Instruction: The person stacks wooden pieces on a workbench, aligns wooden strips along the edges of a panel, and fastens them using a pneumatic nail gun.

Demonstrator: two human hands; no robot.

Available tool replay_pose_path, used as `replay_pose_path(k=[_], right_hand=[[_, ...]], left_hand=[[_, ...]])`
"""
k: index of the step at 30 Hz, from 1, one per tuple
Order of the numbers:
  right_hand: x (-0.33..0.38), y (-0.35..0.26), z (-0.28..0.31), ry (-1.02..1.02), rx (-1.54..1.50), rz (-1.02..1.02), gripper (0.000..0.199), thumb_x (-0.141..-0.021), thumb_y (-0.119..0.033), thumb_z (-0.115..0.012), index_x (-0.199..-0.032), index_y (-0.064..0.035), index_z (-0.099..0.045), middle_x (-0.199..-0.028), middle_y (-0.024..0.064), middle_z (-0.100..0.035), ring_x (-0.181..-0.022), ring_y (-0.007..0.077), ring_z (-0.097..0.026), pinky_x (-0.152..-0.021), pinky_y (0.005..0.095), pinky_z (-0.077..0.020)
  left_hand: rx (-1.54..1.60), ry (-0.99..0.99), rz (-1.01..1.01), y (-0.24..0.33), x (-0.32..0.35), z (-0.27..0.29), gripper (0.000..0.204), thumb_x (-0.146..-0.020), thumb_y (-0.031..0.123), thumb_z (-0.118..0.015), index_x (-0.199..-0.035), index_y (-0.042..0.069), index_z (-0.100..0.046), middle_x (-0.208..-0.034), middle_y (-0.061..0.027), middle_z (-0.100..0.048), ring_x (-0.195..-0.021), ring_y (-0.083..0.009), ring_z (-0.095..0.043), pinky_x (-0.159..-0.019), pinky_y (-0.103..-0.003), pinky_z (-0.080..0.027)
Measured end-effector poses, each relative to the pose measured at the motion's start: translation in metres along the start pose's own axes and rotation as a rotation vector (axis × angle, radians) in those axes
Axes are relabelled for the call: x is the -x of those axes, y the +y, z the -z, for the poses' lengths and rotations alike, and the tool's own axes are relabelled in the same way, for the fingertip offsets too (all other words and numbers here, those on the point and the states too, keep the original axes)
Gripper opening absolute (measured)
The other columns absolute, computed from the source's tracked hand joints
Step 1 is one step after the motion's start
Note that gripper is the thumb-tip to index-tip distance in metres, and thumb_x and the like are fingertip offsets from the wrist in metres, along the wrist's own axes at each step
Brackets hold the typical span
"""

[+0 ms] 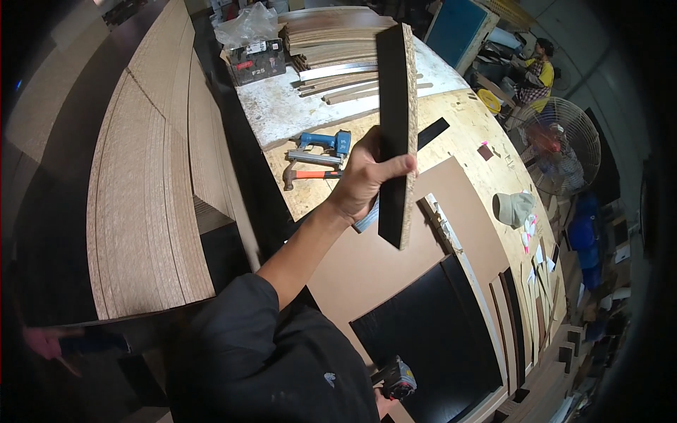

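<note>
My left hand [367, 173] grips a black-faced particleboard strip [396, 134], held up on end above the bench with its rough chipboard edge showing. The thumb presses across the strip's front, and the other fingers are hidden behind it. Low in the view, my right hand [384, 403] is closed round a cordless drill [399, 378], partly hidden by my body. A large black panel [430, 338] lies flat beside the drill, on a brown sheet [352, 264]. Just left of my raised hand lie a blue nail gun [324, 143] and a claw hammer [314, 175] with an orange handle.
Stacked wood-grain panels [144, 204] stand on the left. Trim strips [338, 49] and a dark box [257, 63] occupy the bench's far end. A cap [513, 209] sits near the right edge. Beyond it are a caged fan [557, 144] and a person [536, 74].
</note>
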State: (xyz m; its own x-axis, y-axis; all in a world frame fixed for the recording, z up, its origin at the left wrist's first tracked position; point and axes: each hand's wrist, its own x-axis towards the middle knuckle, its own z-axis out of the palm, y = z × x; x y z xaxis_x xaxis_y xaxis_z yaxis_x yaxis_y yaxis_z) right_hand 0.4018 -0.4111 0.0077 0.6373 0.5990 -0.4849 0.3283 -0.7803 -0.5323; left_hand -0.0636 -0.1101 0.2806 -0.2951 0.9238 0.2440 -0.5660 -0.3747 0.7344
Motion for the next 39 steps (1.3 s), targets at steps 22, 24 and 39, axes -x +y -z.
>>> replay_pose_path(k=[22,24,39], right_hand=[[0.044,-0.076,0.022,-0.126,-0.219,0.028,0.052,-0.064,0.002,-0.071,-0.109,0.0047,-0.046,-0.093,0.0119,-0.058,-0.079,0.0212,-0.058,-0.071,0.0336,-0.0497],[0.046,-0.075,0.023,-0.147,-0.284,0.028,0.051,-0.064,0.002,-0.071,-0.108,0.0048,-0.045,-0.091,0.0119,-0.058,-0.079,0.0216,-0.058,-0.071,0.0337,-0.0497],[0.052,-0.083,0.02,-0.084,-0.241,0.058,0.051,-0.059,0.001,-0.072,-0.102,0.0083,-0.045,-0.082,0.0129,-0.06,-0.072,0.0238,-0.058,-0.068,0.0352,-0.0489]], left_hand=[[-0.443,0.183,-0.26,0.022,0.025,-0.056,0.029,-0.097,0.026,-0.052,-0.078,0.005,-0.049,-0.065,0.0051,-0.04,-0.057,-0.0021,-0.035,-0.048,-0.022,-0.03],[-0.465,0.16,-0.296,0.018,0.023,-0.062,0.028,-0.096,0.027,-0.054,-0.083,0.003,-0.052,-0.068,0.003,-0.045,-0.06,-0.0028,-0.039,-0.051,-0.022,-0.034],[-0.538,0.119,-0.307,0.034,0.035,-0.073,0.034,-0.088,0.024,-0.062,-0.103,-0.004,-0.051,-0.086,-0.0086,-0.059,-0.072,-0.009,-0.055,-0.062,-0.024,-0.047]])
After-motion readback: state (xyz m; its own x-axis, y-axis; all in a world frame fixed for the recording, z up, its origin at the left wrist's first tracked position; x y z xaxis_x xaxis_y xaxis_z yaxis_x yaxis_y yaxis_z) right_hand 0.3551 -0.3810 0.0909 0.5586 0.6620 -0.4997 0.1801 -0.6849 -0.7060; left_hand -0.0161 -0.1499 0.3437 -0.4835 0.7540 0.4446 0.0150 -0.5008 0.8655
